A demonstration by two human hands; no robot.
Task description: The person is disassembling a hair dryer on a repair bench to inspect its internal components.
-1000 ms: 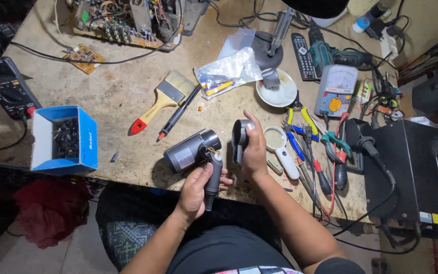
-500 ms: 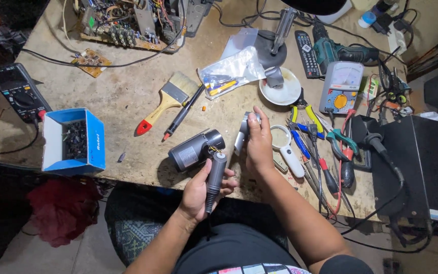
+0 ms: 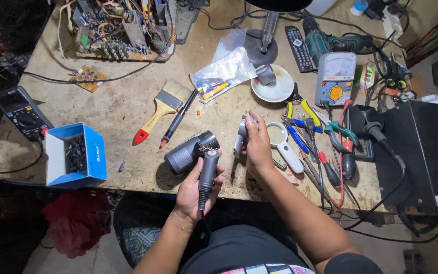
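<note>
Dryer work at the front edge of the worktop (image 3: 112, 114). Held a grey hair dryer (image 3: 184, 156) by its handle in the left hand (image 3: 193, 195), fingers wrapped shut round the grip, barrel lying low over the worktop and angled away to the left. Pinched a small grey end piece (image 3: 241, 133), seemingly a cap off the dryer, in the right hand (image 3: 258, 152), thumb and fingers closed on it, just right of the barrel's open end and apart from it. Showed a glimpse of copper-coloured wiring at that open end. Best, by the look of it, to have kept the handle grip firm and the barrel steady, brought the end piece square to the opening, and watched that no wire got caught under its rim. Worth having minded the white magnifier (image 3: 282, 143) and yellow-handled pliers (image 3: 307, 112) lying just beyond the right hand.
</note>
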